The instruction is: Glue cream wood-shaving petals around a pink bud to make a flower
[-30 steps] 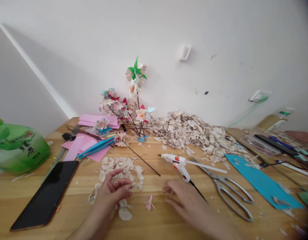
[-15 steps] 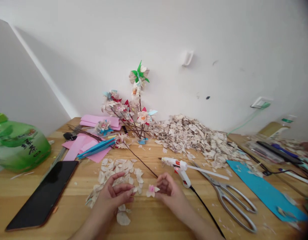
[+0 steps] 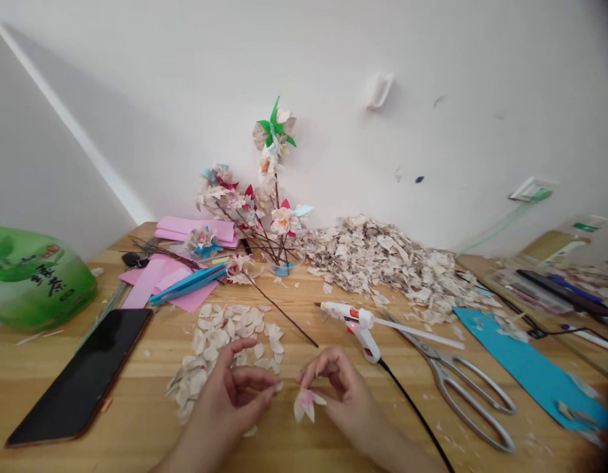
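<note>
My right hand [image 3: 339,393] pinches a small pink and white paper flower [image 3: 305,405] just above the wooden table [image 3: 136,427]. My left hand [image 3: 233,397] is beside it, fingers curled with the thumb and fingertips close together near a pale petal; whether it grips one I cannot tell. Under and behind the left hand lies a spread of loose pale petals [image 3: 225,335]. A thin brown twig [image 3: 284,316] runs diagonally behind both hands.
A white glue gun [image 3: 355,322] with black cord and large metal scissors [image 3: 461,384] lie right of my hands. A black phone [image 3: 81,374] and green bottle [image 3: 35,279] are left. Behind stand a paper flower bouquet [image 3: 264,197], pink paper [image 3: 160,282], a scrap heap [image 3: 382,263] and blue paper [image 3: 525,364].
My right hand came in from the right, picked the small flower off the table and now holds it lifted beside my left hand. The view shifted slightly.
</note>
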The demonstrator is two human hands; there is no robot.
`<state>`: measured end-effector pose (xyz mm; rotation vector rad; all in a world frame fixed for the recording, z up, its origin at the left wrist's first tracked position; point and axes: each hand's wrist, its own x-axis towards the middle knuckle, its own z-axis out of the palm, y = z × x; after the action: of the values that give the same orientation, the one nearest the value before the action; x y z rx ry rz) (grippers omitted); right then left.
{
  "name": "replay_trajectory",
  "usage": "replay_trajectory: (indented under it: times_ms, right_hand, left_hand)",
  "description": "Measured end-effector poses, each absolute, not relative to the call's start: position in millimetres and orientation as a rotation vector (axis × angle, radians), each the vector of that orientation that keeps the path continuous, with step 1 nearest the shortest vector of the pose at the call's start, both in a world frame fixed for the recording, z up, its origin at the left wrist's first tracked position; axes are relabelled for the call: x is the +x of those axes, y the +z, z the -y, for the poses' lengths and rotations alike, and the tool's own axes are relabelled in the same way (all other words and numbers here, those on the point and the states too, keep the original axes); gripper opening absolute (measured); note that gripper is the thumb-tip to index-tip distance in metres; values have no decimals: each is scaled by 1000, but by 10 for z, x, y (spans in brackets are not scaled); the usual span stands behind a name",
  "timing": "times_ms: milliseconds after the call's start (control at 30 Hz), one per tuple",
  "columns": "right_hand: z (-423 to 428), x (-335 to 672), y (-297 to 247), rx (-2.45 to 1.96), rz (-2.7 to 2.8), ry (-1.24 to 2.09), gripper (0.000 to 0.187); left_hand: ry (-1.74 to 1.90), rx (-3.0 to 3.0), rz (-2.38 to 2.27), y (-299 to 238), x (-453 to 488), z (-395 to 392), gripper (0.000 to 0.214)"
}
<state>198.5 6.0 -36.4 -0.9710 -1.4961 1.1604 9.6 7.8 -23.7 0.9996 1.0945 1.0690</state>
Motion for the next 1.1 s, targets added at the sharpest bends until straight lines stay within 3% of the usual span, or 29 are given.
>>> replay_trajectory:
  times_ms: [67,167,300,500,1100]
  right_hand:
    - [-31,1999,-382,-931,1653,950,15]
    - [-1,2024,-362,-790,1884,682,24]
    - [47,2068,-291,-742,2087,529,29]
    - [87,2082,-230,-720,2223,239,20]
    - [76,2010,-117,-724,2244,58,30]
  left_hand:
    - [1076,1146,-1152,-214,100,-8,55]
    - [1082,1343,-1192,-190,105,81,49]
    - [1178,1445,-1172,-173,116,127,48]
    - [1157,1711,-1053,-190,71,127,56]
    - [1042,1926,-1015,-190,53,124,68]
